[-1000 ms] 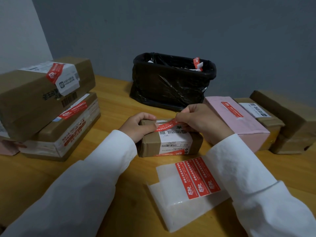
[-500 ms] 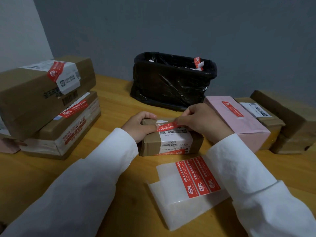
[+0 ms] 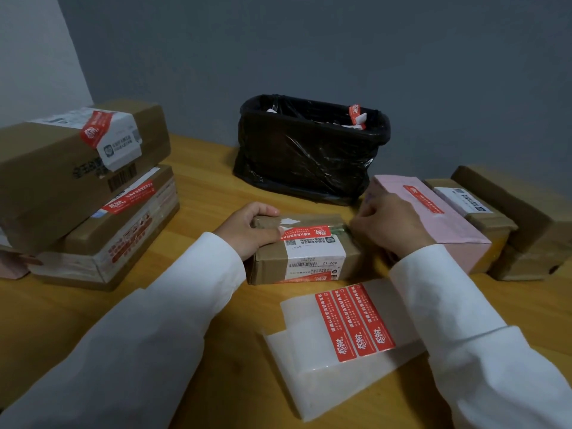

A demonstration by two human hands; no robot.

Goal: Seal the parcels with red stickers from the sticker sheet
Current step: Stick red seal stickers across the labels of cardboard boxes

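Left hand [image 3: 247,232] gripping small parcel [image 3: 305,253], right hand [image 3: 388,224] pinching red sticker [image 3: 305,233] end: risk of creasing or crooked seal if pressed unevenly.

Both arms wear long white sleeves. The left sleeve [image 3: 130,342] comes in from 7 o'clock and the right sleeve [image 3: 470,329] from 5 o'clock. The cloth is plain, smooth and a bit loose, with soft folds. The right one has a seam near the cuff. Both hands are bare.

Wooden desk [image 3: 201,193]: small parcel [image 3: 305,257] and sticker sheet [image 3: 340,345] centred; black-lined bin [image 3: 309,150] at far edge; stacked boxes [image 3: 83,193] left; pink parcel [image 3: 433,218] right.
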